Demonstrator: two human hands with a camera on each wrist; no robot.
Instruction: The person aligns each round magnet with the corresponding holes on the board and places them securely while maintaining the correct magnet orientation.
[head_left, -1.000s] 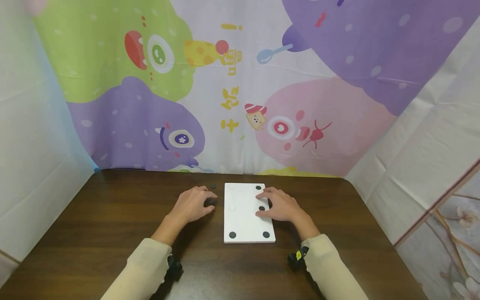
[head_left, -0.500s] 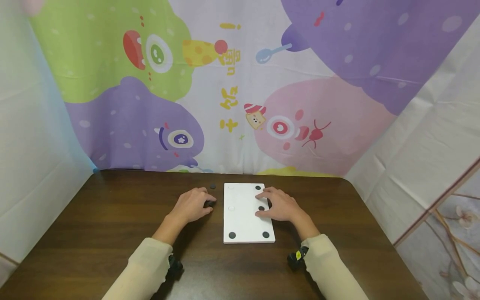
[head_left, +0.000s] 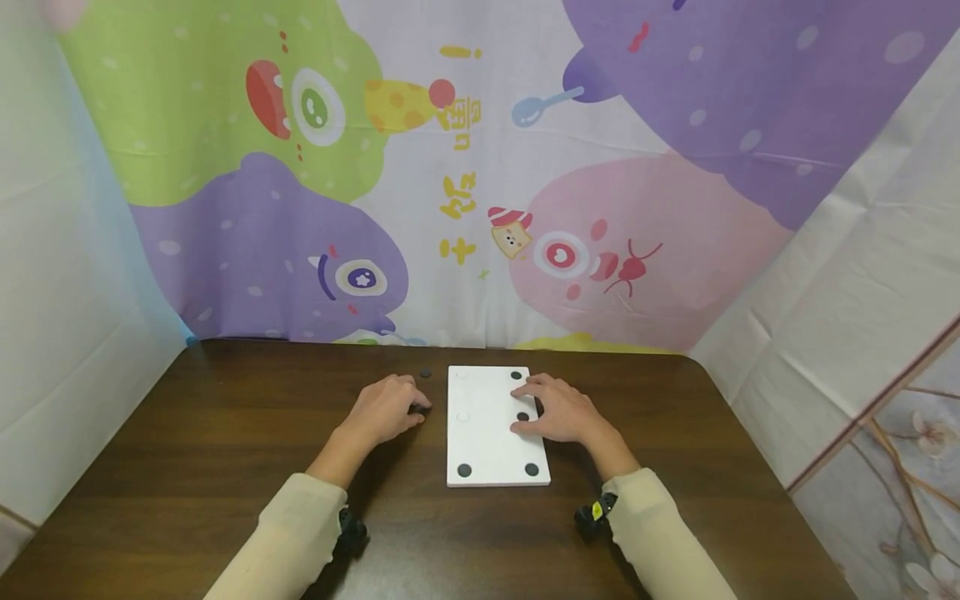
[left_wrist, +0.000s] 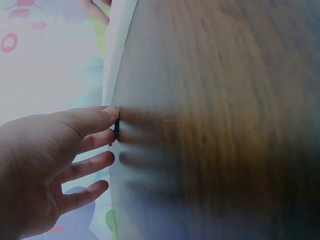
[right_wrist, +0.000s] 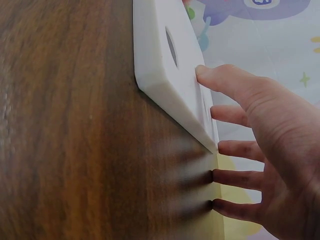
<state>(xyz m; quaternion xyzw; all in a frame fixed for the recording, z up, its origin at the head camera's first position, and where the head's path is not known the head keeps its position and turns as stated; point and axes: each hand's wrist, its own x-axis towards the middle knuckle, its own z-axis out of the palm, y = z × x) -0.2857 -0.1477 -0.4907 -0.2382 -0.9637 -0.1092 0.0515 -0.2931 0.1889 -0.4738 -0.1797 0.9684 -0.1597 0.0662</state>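
A white rectangular board (head_left: 491, 446) lies flat on the table, with several round black discs set in it. Two pale round recesses show on its left side, at the far end and the middle. Just left of the board, my left hand (head_left: 382, 410) pinches a thin black disc (left_wrist: 117, 127) between thumb and index finger, low at the tabletop. In the head view the fingers mostly hide that disc. My right hand (head_left: 562, 410) touches the board's right side, thumb and fingertips on its surface, fingers spread and fairly straight.
Another black disc (head_left: 426, 373) lies on the brown wooden table (head_left: 225, 467), beyond my left hand. A printed cartoon cloth (head_left: 465, 308) hangs behind the table's far edge. Pale cloth walls stand at both sides.
My left thumb and fingers have closed in on the black disc beside the board, which showed more openly before. The right hand and the board stay where they were.
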